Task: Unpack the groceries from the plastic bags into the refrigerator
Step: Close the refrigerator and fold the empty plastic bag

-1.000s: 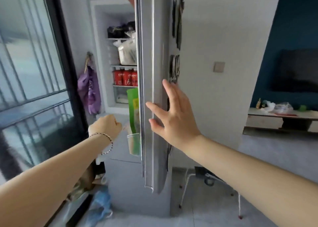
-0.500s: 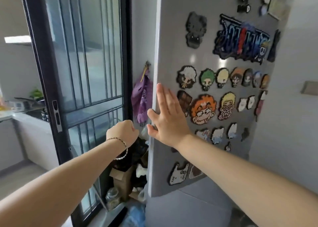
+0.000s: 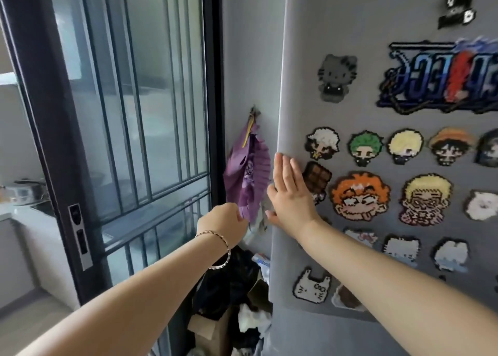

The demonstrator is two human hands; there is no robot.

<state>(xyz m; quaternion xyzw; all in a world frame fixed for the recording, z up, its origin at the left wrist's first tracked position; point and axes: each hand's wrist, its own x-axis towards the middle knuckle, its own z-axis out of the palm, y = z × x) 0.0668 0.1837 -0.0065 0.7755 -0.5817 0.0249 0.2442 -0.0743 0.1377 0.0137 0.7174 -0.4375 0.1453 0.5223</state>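
The grey refrigerator door (image 3: 377, 248) fills the right half of the head view, shut against the cabinet and covered in pixel-bead magnets. My right hand (image 3: 289, 194) lies flat on the door near its left edge, fingers together and straight, holding nothing. My left hand (image 3: 225, 222), with a thin bracelet on the wrist, hangs in a loose fist just left of the door edge; nothing shows in it. The refrigerator's inside is hidden.
A purple cloth bag (image 3: 249, 177) hangs from a wall hook left of the refrigerator. Below it lies a heap of dark bags and cardboard (image 3: 231, 301). A black-framed glass sliding door (image 3: 121, 140) with bars fills the left; a counter with a pot (image 3: 21, 194) lies beyond.
The refrigerator door has swung from wide open to shut under my flat right hand. The shelves inside are no longer visible. My left hand stays fisted beside the door edge.
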